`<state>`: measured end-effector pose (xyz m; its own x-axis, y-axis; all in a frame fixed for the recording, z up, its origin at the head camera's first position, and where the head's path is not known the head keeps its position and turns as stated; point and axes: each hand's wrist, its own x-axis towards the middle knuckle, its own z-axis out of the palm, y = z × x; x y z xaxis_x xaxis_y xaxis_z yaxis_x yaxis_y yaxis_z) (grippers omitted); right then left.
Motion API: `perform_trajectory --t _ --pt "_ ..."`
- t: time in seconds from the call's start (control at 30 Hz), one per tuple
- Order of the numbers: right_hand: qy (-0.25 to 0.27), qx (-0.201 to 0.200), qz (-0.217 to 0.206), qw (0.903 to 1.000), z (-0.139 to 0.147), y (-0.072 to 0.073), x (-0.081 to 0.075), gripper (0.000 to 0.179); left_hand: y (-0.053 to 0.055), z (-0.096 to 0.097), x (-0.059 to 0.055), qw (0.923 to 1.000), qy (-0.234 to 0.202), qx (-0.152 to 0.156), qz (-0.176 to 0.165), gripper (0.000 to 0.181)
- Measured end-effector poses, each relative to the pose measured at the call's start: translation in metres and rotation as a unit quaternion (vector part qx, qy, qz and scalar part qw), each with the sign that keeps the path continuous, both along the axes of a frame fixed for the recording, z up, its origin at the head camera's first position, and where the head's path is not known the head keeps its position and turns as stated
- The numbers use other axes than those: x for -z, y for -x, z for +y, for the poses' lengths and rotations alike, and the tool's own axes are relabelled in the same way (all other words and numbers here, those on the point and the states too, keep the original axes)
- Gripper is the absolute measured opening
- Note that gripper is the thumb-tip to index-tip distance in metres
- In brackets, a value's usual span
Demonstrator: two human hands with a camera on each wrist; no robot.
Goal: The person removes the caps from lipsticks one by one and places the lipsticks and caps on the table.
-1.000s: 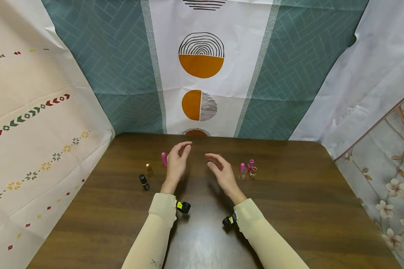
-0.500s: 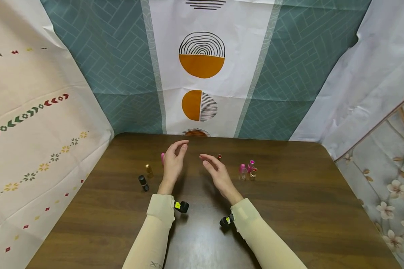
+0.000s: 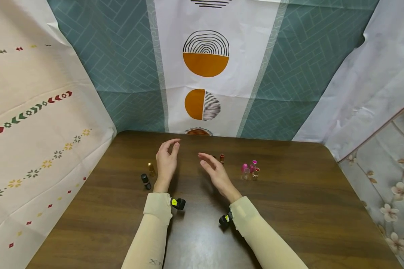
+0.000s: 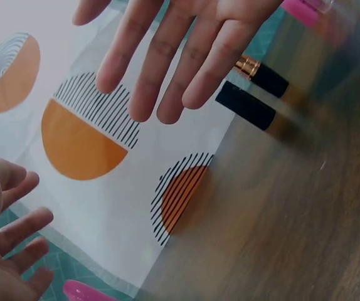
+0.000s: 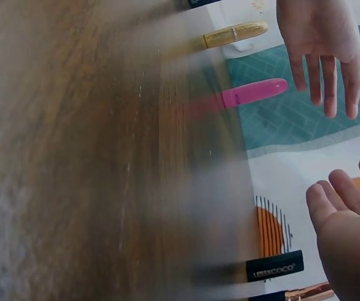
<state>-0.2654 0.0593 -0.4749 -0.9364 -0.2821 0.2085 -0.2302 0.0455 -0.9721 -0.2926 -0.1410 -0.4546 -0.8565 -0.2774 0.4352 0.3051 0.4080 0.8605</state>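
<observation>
While your left hand (image 3: 166, 164) and right hand (image 3: 217, 173) hung empty, fingers relaxed, the black tube (image 3: 146, 181) stood left of them, gold tube (image 3: 151, 169) just beyond it; pink lipstick (image 3: 253, 166) stood off to their right, red-tipped lipstick (image 3: 222, 158) just past your right fingers.

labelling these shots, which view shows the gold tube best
Right wrist: the gold tube appears largest there, whole and unobstructed. The head view shows it small, near the left hand; the left wrist view doesn't show it.
</observation>
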Motion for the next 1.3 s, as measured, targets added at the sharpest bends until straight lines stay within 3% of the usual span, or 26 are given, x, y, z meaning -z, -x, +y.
perform_trajectory --t 0.27,0.47,0.7,1.07,1.3 --pt "0.007 -0.03 -0.032 0.999 -0.005 0.005 0.004 0.048 0.003 -0.004 0.009 0.9982 0.019 -0.028 -0.049 0.025" --pt "0.03 -0.052 -0.052 0.9969 -0.006 0.009 0.007 0.05 0.004 -0.004 0.015 0.9951 0.0 -0.035 -0.092 0.03" --pt "0.019 -0.044 -0.053 0.9974 -0.009 0.01 0.011 0.047 0.003 -0.003 0.017 0.9916 0.008 -0.044 -0.122 0.034" --pt "0.066 -0.061 -0.087 0.9922 -0.015 0.014 0.015 0.046 0.001 -0.003 0.02 0.9872 0.035 -0.053 -0.146 0.033" --pt "0.08 -0.076 -0.092 0.9897 -0.019 0.017 0.017 0.049 0.002 -0.004 0.022 0.9856 0.02 -0.071 -0.153 0.033"
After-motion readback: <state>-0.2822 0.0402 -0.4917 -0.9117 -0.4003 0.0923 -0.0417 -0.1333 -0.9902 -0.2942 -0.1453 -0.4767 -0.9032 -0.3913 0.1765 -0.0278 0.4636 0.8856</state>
